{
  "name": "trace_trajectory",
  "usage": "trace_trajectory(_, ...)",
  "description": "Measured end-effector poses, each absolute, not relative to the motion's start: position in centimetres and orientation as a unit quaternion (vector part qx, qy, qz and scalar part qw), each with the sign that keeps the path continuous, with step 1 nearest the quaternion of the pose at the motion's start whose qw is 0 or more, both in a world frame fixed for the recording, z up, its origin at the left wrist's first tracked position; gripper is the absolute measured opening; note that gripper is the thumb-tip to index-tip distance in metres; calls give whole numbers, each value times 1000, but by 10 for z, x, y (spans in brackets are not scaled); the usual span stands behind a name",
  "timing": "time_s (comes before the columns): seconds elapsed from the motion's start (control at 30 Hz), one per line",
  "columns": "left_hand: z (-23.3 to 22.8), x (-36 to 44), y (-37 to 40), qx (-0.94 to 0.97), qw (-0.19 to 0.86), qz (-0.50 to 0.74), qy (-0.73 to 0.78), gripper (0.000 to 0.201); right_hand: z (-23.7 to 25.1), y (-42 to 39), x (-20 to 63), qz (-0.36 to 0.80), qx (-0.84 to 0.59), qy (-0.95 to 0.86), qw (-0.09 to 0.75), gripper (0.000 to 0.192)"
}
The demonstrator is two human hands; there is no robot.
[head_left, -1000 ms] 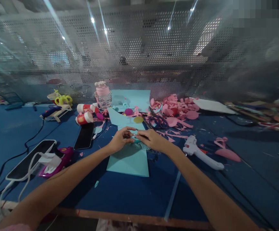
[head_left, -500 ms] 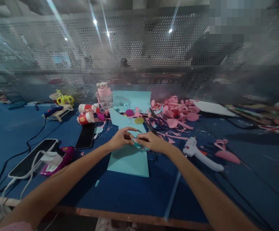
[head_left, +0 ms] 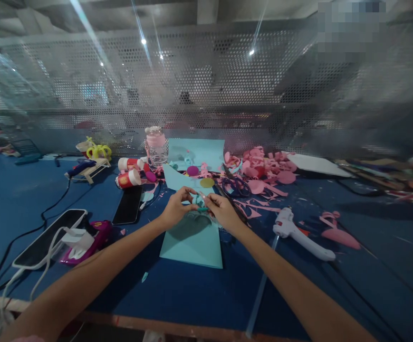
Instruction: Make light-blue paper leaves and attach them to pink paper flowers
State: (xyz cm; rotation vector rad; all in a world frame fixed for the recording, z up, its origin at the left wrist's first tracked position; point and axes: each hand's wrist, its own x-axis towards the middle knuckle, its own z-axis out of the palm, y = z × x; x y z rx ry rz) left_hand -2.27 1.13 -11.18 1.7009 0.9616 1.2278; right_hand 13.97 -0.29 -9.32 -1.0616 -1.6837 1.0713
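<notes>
Over the table's middle, my left hand (head_left: 178,209) pinches a small teal piece (head_left: 199,201), thumb below and fingers curled above. From the other side my right hand (head_left: 223,212) closes thumb and fingertips on the same piece. Its exact shape is too small to make out, though it looks curved like cut foam or paper. Beneath the hands lies a light teal sheet (head_left: 192,244), with their shadow on it. Just beyond are a yellow disc (head_left: 206,182), a magenta disc (head_left: 192,170) and scissors (head_left: 235,187) with dark handles.
Pink cut scraps (head_left: 259,164) are heaped behind on the right. A white glue gun (head_left: 301,237) with a clear stick lies right. Leftward are a black phone (head_left: 128,205), a second phone (head_left: 49,237), a magenta power strip (head_left: 101,236), paper cups (head_left: 128,179) and a clear bottle (head_left: 156,148).
My fingers have shifted around the teal piece, so more of it shows between them. My right hand's grip looks more upright. The whole view has tilted slightly upward.
</notes>
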Motion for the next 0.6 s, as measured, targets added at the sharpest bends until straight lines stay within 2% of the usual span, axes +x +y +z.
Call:
trace_trajectory(0.13,-106,-25,7,670,332,519,415,31,-99,-4,132,475,-434,-610,462,45)
trace_trajectory(0.33,-109,-23,6,646,335,549,411,12,-106,-6,126,506,-437,-557,493,42)
trace_trajectory(0.6,-116,-13,1,673,293,530,424,14,-113,-3,123,554,-415,-490,530,42)
